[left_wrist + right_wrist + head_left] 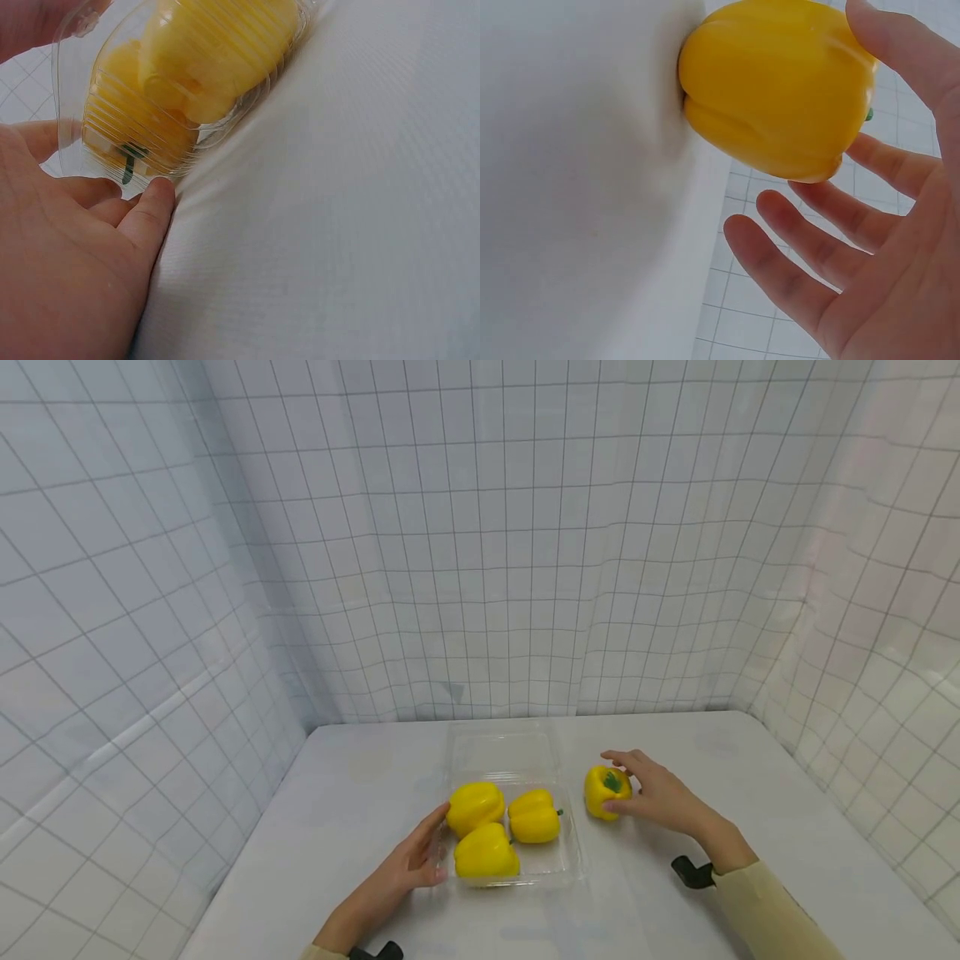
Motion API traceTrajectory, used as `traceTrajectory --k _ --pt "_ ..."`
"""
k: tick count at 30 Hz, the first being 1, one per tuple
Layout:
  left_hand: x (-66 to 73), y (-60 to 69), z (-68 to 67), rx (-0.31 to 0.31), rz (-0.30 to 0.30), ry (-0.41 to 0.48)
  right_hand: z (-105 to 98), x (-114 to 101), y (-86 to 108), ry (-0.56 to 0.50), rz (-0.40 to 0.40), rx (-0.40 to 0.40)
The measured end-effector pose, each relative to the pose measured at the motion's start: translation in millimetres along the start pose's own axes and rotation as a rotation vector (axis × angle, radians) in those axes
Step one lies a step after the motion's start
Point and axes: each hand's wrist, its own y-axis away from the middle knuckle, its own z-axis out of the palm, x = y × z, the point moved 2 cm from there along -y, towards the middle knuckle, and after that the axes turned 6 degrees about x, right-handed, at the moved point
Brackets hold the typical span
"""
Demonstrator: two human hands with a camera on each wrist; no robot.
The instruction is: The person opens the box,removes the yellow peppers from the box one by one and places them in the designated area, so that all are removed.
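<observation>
A yellow bell pepper (601, 792) with a green stem stands on the table, right of a clear plastic clamshell box (558, 864). My right hand (660, 793) is spread around it. The thumb lies against or just over its side, and several fingers (810, 240) stand apart from it. Inside the box are three more yellow bell peppers: one at back left (476, 807), one at front left (486, 852) and one on the right (534, 818). My left hand (401, 864) rests at the box's left side, thumb by the front corner, fingertips touching the ribbed wall.
The box's lid (502, 752) lies folded back behind it. White tabletop (360, 802) surrounds the box. White grid-patterned sheets (487, 543) hang at the back and both sides.
</observation>
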Motion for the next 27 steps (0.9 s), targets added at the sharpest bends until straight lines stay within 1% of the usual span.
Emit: traceTrajectory --k 5,11,15,23,27 --pt "0.7 0.2 0.0 -0.002 0.006 0.002 -3.5 -5.4 -0.1 0.026 -0.01 0.006" --pt "0.9 1.0 0.1 -0.001 0.004 0.001 -8.0 -9.5 1.1 0.024 -0.034 0.025" --pt "0.9 1.5 0.3 -0.007 0.018 0.003 -10.2 -12.0 1.4 0.03 -0.054 0.039" --pt "1.0 1.3 -0.2 -0.002 0.01 -0.012 -13.5 -20.1 1.7 0.056 -0.103 0.075" --pt "1.1 2.2 -0.2 -0.008 0.008 0.002 -13.1 -23.9 3.2 0.06 -0.116 0.086"
